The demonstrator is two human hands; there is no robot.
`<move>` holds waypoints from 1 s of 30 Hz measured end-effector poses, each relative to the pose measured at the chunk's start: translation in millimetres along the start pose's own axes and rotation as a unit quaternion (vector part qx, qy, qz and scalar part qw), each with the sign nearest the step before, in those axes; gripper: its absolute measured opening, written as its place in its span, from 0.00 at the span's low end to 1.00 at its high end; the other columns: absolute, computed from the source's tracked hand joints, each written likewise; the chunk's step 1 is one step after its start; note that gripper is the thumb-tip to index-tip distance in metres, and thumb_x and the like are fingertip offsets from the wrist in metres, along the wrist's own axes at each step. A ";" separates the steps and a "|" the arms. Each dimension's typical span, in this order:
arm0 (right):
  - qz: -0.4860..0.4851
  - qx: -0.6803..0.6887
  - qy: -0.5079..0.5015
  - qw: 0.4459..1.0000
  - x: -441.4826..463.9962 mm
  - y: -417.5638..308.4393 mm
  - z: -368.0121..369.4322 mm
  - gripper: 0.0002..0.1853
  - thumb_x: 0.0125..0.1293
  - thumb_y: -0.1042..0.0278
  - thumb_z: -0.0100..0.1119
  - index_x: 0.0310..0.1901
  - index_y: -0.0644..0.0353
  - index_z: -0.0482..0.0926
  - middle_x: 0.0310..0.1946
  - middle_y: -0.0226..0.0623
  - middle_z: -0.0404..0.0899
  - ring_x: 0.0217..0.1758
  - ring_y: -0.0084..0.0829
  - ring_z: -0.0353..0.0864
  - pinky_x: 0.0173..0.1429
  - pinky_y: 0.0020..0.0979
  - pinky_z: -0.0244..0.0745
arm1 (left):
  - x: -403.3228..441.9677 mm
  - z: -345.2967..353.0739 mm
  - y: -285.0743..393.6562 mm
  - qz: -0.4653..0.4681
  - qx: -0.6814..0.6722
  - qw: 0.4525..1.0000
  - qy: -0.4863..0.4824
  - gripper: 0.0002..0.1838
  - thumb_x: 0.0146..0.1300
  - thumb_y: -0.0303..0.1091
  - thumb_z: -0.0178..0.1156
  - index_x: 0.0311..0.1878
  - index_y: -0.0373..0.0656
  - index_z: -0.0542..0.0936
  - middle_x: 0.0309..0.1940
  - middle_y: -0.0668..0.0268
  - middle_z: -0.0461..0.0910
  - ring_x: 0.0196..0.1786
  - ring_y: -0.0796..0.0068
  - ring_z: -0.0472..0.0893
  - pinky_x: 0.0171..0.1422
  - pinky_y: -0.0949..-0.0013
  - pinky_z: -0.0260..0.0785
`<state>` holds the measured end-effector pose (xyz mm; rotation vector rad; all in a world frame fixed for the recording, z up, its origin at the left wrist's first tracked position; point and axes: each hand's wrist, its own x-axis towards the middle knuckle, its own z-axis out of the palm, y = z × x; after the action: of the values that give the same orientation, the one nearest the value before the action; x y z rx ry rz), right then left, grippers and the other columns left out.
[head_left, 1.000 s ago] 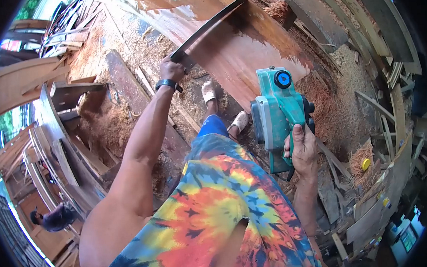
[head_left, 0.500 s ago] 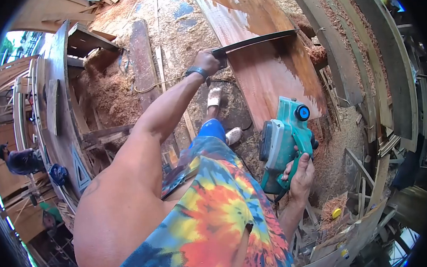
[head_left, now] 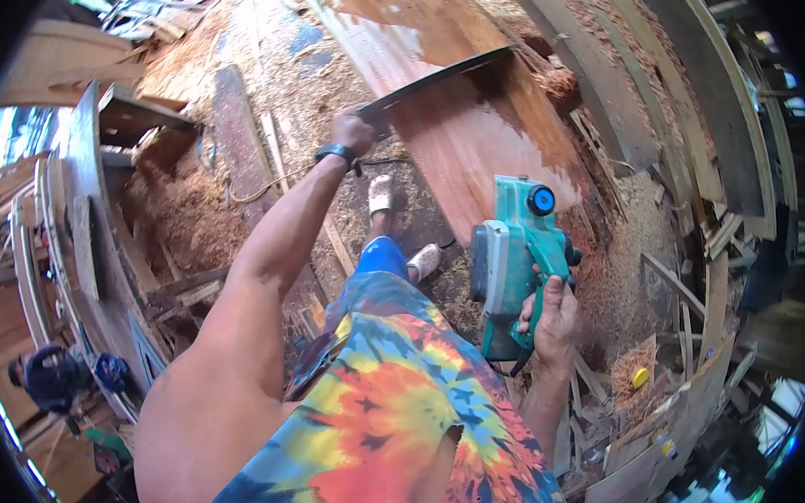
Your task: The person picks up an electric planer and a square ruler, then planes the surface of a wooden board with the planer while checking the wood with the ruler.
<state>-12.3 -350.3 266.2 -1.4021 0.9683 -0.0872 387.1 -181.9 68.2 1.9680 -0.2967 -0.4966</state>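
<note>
Planer [head_left: 517, 277] sits gripped in the right hand [head_left: 555, 318]; ahead of that hand, the board [head_left: 465, 142] looks part-planed, darker patches [head_left: 467, 22] remaining. The left hand [head_left: 352, 133] clasps a long dark tool [head_left: 440, 80], perhaps a square, over it.

So the planer [head_left: 511, 268] is a scuffed teal power tool with a blue-and-black round knob at its far end, held up by its handle on the near right, far end covering a bit of the board [head_left: 456, 147]. That board's a wide plank slanting away to the far left, pale pinkish in patches, orange-brown with ragged edges elsewhere. A long, thin dark blade [head_left: 447, 72] stretches crosswise over it, can't tell if they're touching.
</note>
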 end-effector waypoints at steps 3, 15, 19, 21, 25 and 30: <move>-0.003 -0.002 -0.011 1.000 -1.4 -2.5 -1.1 0.33 0.74 0.34 0.43 0.57 0.62 0.72 0.20 0.28 0.69 0.18 0.18 0.69 0.23 0.22 0.67 | 21.9 3.5 -40.1 0.088 -0.005 0.996 -0.012 0.22 0.53 0.16 0.53 0.49 0.42 0.86 0.37 0.68 0.89 0.37 0.79 0.85 0.45 0.73 0.77; -0.015 0.056 -0.017 0.998 -1.4 4.7 1.2 0.26 0.75 0.38 0.47 0.48 0.58 0.74 0.19 0.25 0.70 0.19 0.16 0.69 0.25 0.21 0.67 | 0.3 2.1 -1.1 0.115 -0.016 0.993 -0.004 0.23 0.56 0.11 0.46 0.47 0.39 0.86 0.33 0.63 0.87 0.27 0.73 0.84 0.27 0.70 0.77; -0.040 0.108 -0.037 0.993 -1.8 15.2 4.7 0.29 0.74 0.35 0.46 0.50 0.59 0.74 0.20 0.27 0.70 0.20 0.17 0.70 0.26 0.22 0.67 | 5.7 7.5 -9.0 0.094 -0.046 0.994 -0.009 0.23 0.55 0.13 0.48 0.48 0.41 0.87 0.36 0.64 0.88 0.32 0.72 0.86 0.35 0.70 0.79; -0.058 0.110 -0.053 0.991 -2.2 18.2 8.1 0.31 0.74 0.35 0.45 0.50 0.61 0.73 0.20 0.28 0.71 0.20 0.18 0.70 0.26 0.22 0.67 | 15.5 5.2 -27.9 0.179 0.032 0.983 0.024 0.22 0.54 0.16 0.51 0.48 0.43 0.87 0.37 0.65 0.89 0.34 0.73 0.86 0.40 0.70 0.79; -0.068 0.090 -0.088 0.990 0.4 22.0 18.0 0.33 0.73 0.33 0.45 0.48 0.64 0.72 0.20 0.29 0.71 0.20 0.18 0.70 0.26 0.23 0.67 | -1.5 0.9 0.4 0.081 0.117 0.989 0.037 0.21 0.51 0.20 0.56 0.48 0.47 0.88 0.37 0.61 0.89 0.37 0.72 0.86 0.45 0.70 0.77; -0.064 0.071 -0.126 0.987 9.0 16.1 39.8 0.34 0.71 0.32 0.48 0.45 0.65 0.71 0.20 0.28 0.71 0.20 0.18 0.70 0.25 0.23 0.67 | 12.0 3.0 -22.7 0.136 0.042 0.989 0.030 0.19 0.53 0.21 0.59 0.47 0.47 0.88 0.36 0.61 0.89 0.38 0.71 0.87 0.46 0.69 0.77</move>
<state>9.9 -320.8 242.7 -1.3069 0.6502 -0.0709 396.1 -179.5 44.1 1.9815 -0.5458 -0.2510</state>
